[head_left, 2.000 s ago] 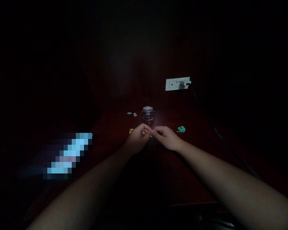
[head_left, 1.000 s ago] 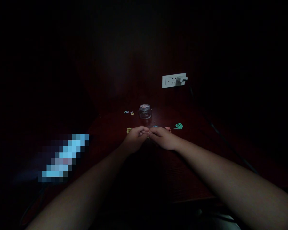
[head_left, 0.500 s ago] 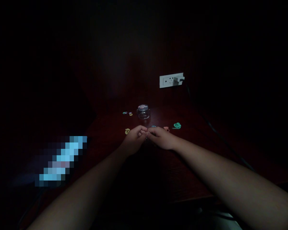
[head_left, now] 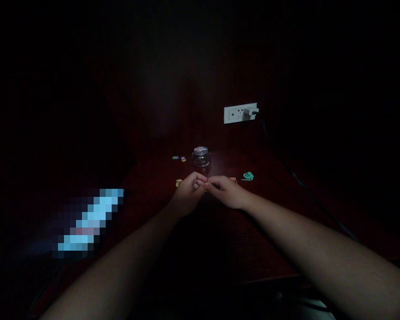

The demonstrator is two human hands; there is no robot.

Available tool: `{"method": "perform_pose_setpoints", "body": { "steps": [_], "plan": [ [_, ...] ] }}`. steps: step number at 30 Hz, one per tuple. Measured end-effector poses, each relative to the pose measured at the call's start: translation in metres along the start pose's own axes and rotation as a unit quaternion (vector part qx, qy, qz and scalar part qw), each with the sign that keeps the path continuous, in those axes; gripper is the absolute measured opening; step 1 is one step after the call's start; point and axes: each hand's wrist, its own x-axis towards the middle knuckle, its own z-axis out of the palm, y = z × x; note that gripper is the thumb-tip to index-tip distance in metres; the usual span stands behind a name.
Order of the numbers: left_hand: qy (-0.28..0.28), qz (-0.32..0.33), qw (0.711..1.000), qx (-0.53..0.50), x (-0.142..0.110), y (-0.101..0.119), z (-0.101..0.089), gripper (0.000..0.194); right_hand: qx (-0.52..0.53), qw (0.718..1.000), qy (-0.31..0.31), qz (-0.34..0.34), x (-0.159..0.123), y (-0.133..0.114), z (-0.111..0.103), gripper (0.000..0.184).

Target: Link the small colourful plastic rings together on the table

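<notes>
Little change: left hand (head_left: 188,194) and right hand (head_left: 227,192) stay pinched together on a small yellowish piece (head_left: 206,186) above the table (head_left: 266,235), nearer than the clear jar (head_left: 201,158), blue piece now hidden, so fingertip work seems unfinished.

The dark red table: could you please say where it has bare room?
Room shows between the green looped pieces and thin dark cable. It is crowded around the left hand and right hand, near yellow looped pieces and pink looped pieces.

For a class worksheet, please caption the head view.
In dim light, left hand and right hand pinch a tiny yellowish piece in front of a lidded jar.
</notes>
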Motion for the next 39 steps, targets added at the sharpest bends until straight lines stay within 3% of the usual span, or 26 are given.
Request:
{"method": "perform_pose_setpoints", "body": {
  "steps": [5, 15, 25, 39],
  "plan": [
    [-0.003, 0.032, 0.999, -0.015, -0.0011, -0.0005, 0.0005, 0.023, -0.007, 1.0, 0.007, 0.015, -0.0013, 0.0005, -0.0005, 0.03],
    [-0.008, 0.025, 0.999, -0.025, 0.0017, -0.005, -0.0019, 0.025, 0.006, 1.0, -0.001, 0.027, -0.0013, 0.0009, 0.0001, 0.029],
    [0.041, 0.05, 0.998, -0.001, 0.0041, -0.0089, -0.0007, 0.021, -0.031, 0.997, 0.054, 0.037, -0.0007, -0.0013, -0.0017, 0.027],
    [0.016, 0.028, 0.999, -0.007, 0.0044, -0.005, -0.0033, 0.023, -0.012, 0.998, 0.037, 0.047, -0.0031, -0.0022, -0.0013, 0.03]
  ]
}}
